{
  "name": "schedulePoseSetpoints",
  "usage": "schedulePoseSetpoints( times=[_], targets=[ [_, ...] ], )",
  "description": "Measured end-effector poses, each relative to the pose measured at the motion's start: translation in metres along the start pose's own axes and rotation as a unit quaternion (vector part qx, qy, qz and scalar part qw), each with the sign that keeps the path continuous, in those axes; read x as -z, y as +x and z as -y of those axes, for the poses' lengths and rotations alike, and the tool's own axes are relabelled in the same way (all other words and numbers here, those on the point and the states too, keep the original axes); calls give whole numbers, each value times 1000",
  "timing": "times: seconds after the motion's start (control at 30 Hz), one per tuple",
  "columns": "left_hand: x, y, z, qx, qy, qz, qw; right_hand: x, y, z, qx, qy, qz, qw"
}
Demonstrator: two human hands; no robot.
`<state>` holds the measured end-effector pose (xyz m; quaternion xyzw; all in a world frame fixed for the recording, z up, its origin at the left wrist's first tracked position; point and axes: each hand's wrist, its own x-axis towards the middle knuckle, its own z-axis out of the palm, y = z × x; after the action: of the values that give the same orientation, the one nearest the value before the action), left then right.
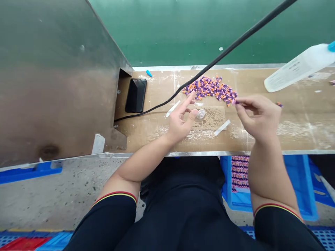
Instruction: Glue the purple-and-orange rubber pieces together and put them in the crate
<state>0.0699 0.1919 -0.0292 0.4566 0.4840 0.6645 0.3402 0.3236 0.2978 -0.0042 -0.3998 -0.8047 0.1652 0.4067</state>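
My right hand pinches a small pink-and-purple piece between thumb and fingertips, at the right end of a loose pile of small purple-and-orange pieces. My left hand is open, its fingers apart and pointing at the pile's left part. Its thumb tip is beside a small clear round object, and I cannot tell whether they touch. That object rests on a wet-looking cardboard strip on the cardboard-covered bench.
A black cable crosses above the bench. A phone lies at left beside a metal housing. One white bottle leans at right. White tape strips lie nearby. Below is a blue crate with rows of similar pieces.
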Motion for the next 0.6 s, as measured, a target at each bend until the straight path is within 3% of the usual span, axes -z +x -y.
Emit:
schedulePoseSetpoints(
  times=[0.1, 0.17, 0.23, 0.4, 0.5, 0.6],
  targets=[
    [4, 3, 0, 4, 8, -7, 1000, 41, -22, -37, 41, -106, 97, 989],
    [4, 4, 1, 5, 5, 1, 1000, 52, -40, -55, 48, -143, 168, 974],
    [2, 3, 2, 6, -3, 7, 1000, 54, -56, -66, 27, -156, 184, 970],
    [2, 5, 7, 23, 12, 4, 1000, 38, -81, -61, -80, -114, 43, 989],
    [10, 8, 8, 24, 35, 4, 999, 30, -88, -54, -82, -95, 29, 992],
    [17, 0, -2, 7, 68, 34, 997, 45, -105, -67, -114, -83, -50, 989]
  ],
)
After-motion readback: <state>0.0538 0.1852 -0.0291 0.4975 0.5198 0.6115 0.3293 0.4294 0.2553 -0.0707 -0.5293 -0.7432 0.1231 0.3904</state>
